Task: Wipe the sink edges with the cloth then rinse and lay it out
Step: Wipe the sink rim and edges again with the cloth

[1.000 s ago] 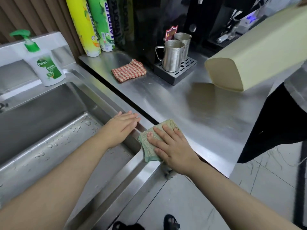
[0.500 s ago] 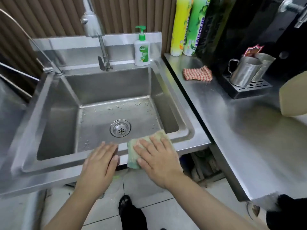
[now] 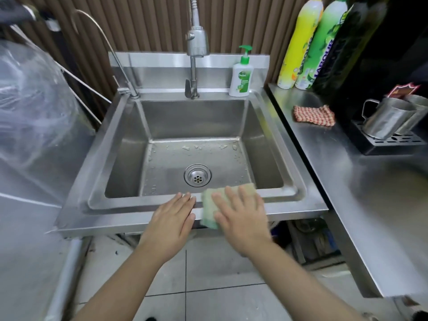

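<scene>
Stainless steel all round: a square steel sink against a ribbed brown wall. The folded pale green cloth lies on the front rim, overhanging its lip, under the right hand. The fingers are flat and pressing, nothing pinched, so a careless slide could drop it to the tiles. The left hand, flat just beside, blocks leftward travel. Behind, the white-and-green pump soap bottle and the chrome tap crowd the back edge.

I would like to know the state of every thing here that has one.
sink: only droplets inside.
tap: no water running.
green cloth: spread on the sink's front edge.
right hand: open, pressing the green cloth down.
left hand: open, flat on the sink's front edge.
soap bottle: upright on back rim.
</scene>
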The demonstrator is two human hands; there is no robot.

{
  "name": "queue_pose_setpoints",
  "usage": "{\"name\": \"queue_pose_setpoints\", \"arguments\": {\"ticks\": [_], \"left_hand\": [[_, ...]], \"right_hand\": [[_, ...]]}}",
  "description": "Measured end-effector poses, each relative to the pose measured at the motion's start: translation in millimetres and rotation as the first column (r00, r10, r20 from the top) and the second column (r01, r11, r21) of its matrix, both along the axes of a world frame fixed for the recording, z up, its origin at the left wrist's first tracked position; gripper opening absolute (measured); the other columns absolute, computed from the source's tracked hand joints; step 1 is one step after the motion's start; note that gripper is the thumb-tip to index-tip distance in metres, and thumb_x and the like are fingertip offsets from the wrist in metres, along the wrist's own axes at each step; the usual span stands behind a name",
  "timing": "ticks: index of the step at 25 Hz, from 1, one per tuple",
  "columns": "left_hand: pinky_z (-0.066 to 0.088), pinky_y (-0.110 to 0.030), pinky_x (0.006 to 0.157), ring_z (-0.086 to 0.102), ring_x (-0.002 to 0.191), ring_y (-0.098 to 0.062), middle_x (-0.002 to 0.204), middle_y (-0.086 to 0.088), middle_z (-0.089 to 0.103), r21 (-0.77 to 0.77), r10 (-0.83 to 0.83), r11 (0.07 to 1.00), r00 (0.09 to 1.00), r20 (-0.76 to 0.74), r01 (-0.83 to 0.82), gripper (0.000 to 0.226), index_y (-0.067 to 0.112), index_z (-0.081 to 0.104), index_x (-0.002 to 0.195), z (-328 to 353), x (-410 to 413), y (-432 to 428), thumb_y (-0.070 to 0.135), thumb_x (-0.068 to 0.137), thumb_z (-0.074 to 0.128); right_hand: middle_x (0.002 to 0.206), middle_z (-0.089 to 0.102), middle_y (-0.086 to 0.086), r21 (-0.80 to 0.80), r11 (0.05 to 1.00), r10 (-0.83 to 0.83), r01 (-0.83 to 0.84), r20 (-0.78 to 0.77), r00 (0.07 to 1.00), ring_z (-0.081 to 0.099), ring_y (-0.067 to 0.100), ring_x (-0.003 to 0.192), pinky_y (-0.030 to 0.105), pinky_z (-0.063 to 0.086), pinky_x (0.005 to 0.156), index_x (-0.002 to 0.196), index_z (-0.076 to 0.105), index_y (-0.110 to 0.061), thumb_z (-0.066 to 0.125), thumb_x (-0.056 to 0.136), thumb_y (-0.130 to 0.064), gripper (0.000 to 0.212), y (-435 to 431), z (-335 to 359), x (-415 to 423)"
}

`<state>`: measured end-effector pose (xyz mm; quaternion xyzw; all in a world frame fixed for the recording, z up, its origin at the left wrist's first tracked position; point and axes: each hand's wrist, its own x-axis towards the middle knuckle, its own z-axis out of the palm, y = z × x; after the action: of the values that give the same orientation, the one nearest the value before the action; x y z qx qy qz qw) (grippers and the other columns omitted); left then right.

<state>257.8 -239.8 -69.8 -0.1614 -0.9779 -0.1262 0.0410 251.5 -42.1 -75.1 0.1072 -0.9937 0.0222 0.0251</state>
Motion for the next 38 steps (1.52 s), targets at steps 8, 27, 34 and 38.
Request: {"name": "queue_pose_setpoints", "arguments": {"ticks": [8, 27, 34, 38], "left_hand": [[0.026, -0.037, 0.105, 0.04, 0.132, -0.026, 0.135, -0.006, 0.054, 0.049, 0.173, 0.984, 0.983, -0.06, -0.17, 0.064, 0.011, 0.053, 0.13, 3, 9, -146, 0.046, 0.097, 0.011], [0.027, -0.04, 0.108, 0.035, 0.134, -0.023, 0.139, -0.008, 0.049, 0.138, 0.058, 0.989, 0.993, -0.103, -0.043, 0.055, 0.008, 0.046, 0.135, -12, 10, -225, 0.038, 0.098, 0.018], [0.017, -0.037, 0.113, 0.023, 0.14, -0.019, 0.149, -0.007, 0.033, 0.105, 0.039, 0.994, 0.996, -0.083, -0.03, 0.052, 0.008, 0.034, 0.141, -23, 14, -231, 0.032, 0.097, 0.022], [0.011, -0.027, 0.116, 0.018, 0.142, -0.013, 0.149, 0.001, 0.032, 0.253, 0.105, 0.963, 0.993, -0.054, -0.088, 0.05, 0.012, 0.037, 0.14, -18, 45, -256, 0.034, 0.098, 0.023]], "right_hand": [[0.135, 0.056, -0.001, 0.038, 0.992, -0.119, 0.12, -0.024, 0.993, 0.041, 0.028, 0.127, 0.043, 0.018, 0.104, 0.134, 0.048, -0.034, 0.005, 0.096, -0.054, 0.06, 21, 14, 13], [0.122, 0.066, -0.001, -0.039, 0.999, -0.028, 0.024, -0.092, 0.995, 0.06, 0.032, 0.112, 0.046, 0.027, 0.095, 0.119, 0.062, -0.037, 0.031, 0.087, -0.048, 0.045, -234, 1, 21], [0.14, 0.051, -0.005, -0.037, 0.993, -0.114, 0.116, 0.038, 0.993, 0.042, 0.026, 0.132, 0.042, 0.016, 0.104, 0.137, 0.043, -0.035, 0.009, 0.096, -0.052, 0.055, -146, 7, 27], [0.144, 0.046, -0.003, -0.006, 0.995, 0.102, -0.102, 0.104, 0.989, 0.033, 0.029, 0.134, 0.05, 0.017, 0.105, 0.141, 0.035, -0.031, 0.004, 0.098, -0.046, 0.055, -215, 7, 36]]}}
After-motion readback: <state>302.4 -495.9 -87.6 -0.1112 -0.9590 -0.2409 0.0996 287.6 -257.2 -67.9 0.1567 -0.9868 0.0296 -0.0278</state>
